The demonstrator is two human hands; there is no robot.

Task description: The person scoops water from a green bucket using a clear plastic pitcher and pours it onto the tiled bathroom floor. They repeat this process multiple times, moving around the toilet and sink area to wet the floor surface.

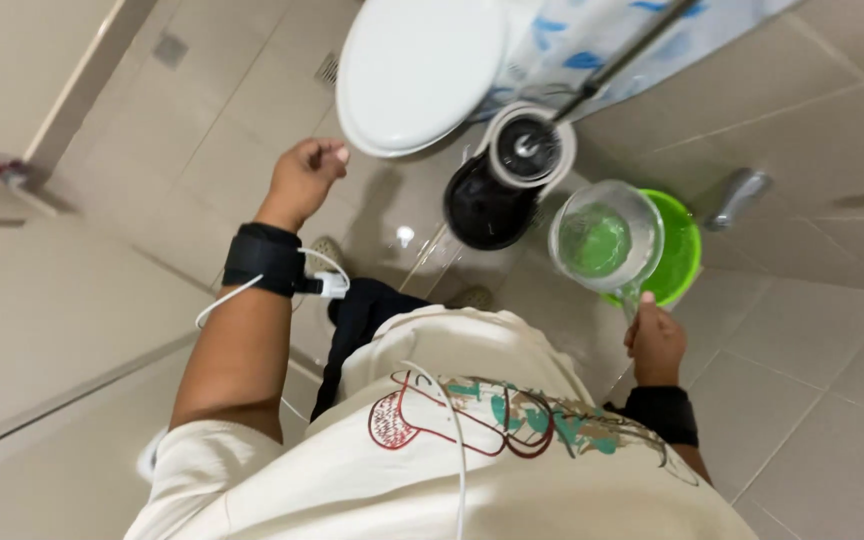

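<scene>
From the head camera, the person's own cream shirt fills the lower frame and hides their legs and most of the floor (832,400) below. The right hand (656,343) is closed around the handle of a clear plastic jug (607,240), held out above a green bucket (685,250); the handle itself is mostly covered by the fingers, and whether the jug holds water is hard to tell. The left hand (304,180) hangs loosely curled and holds nothing, near the closed white toilet lid (417,70). A black bin (482,208) stands just beside the toilet, its contents unseen, with a brush holder (527,148) at its rim.
</scene>
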